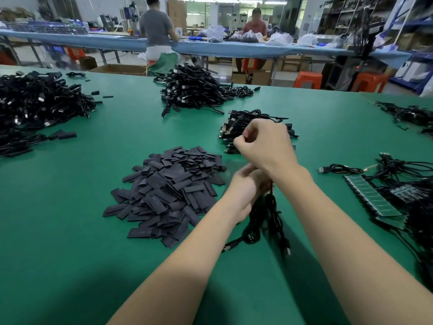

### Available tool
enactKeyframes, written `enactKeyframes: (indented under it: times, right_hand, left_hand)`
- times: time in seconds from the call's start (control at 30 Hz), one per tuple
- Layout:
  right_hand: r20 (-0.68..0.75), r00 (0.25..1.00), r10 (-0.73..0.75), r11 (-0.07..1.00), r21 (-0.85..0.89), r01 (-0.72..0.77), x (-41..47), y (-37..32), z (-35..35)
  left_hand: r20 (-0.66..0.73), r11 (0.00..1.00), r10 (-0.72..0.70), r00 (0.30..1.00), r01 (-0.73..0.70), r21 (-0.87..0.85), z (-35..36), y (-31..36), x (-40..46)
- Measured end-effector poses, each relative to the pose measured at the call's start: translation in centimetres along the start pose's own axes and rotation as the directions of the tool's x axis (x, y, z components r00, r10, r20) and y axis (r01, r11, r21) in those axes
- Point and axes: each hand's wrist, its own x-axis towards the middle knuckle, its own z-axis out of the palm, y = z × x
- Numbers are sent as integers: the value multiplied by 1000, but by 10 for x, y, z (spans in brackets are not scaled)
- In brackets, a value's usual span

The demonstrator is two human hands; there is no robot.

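My left hand [243, 188] grips a bundle of black USB cables [264, 221] that hangs down from it to the green table [70, 231]. My right hand [264, 144] is raised above and just beyond the left one, fingers curled in a pinch; what it pinches is too small to make out. A heap of flat black sleeve pieces [168, 191] lies directly left of my hands. Behind my right hand sits a small stack of coiled black cables [246, 123], partly hidden by it.
Large cable heaps lie at the far left [35, 102] and far centre [192, 90]. More cables and a strip of green circuit boards [372, 195] crowd the right edge. Two people sit at a blue bench [210, 46] beyond the table, with orange stools [307, 79] nearby.
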Motion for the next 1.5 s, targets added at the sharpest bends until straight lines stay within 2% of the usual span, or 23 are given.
enactKeyframes:
  times: [0.07, 0.13, 0.2, 0.3, 0.37, 0.47, 0.53, 0.57, 0.63, 0.77, 1.0, 1.13, 1.3, 1.5]
  right_hand:
    - [-107, 986, 130, 990, 70, -122, -1, 17, -19]
    - [-159, 952, 263, 959, 155, -239, -5, 35, -36]
    - [-119, 918, 377, 907, 247, -340, -17, 51, -46]
    - [27, 883, 468, 786, 443, -431, -36, 71, -46]
    - [137, 857, 497, 643, 605, -470, -44, 80, -44]
    - [349, 828, 438, 277, 824, -494, -52, 88, -44]
    - [434, 817, 380, 89, 862, -499, -56, 91, -43]
    - [453, 813, 366, 53, 862, -504, -58, 91, -42]
    - [452, 815, 362, 52, 863, -502, -60, 93, -40]
    - [408, 832, 376, 156, 857, -491, -62, 91, -38]
    - [376, 875, 306, 170, 882, -439, -63, 85, -38]
    - [358, 888, 289, 223, 877, -426, -64, 86, -39]
    - [253, 902, 349, 77, 952, -297, -61, 93, -45]
    - [204, 912, 355, 78, 966, -246, -60, 88, -45]
  left_hand:
    - [51, 995, -4, 999, 9, -98, 0, 3, 2]
    - [74, 992, -6, 997, 15, -126, -1, 4, 4]
    - [102, 988, -7, 995, 23, -155, -4, 2, 6]
    - [135, 988, -6, 991, 27, -152, -4, 4, 3]
    - [164, 990, -2, 987, 25, -137, -4, 5, 1]
    - [209, 994, -3, 978, 25, -103, -4, 4, -1]
    - [220, 993, -5, 975, 30, -113, -4, 5, -2]
    - [224, 992, -7, 975, 35, -122, -4, 6, -3]
    - [226, 989, -12, 974, 45, -140, -3, 6, -3]
    - [228, 992, -11, 974, 39, -116, -5, 5, -2]
    - [264, 995, -10, 965, 35, -93, -7, 6, -3]
    - [279, 994, -13, 960, 43, -102, -7, 7, -4]
    - [305, 994, -17, 952, 49, -96, -7, 7, -5]
    - [346, 995, -19, 938, 53, -88, -6, 7, -7]
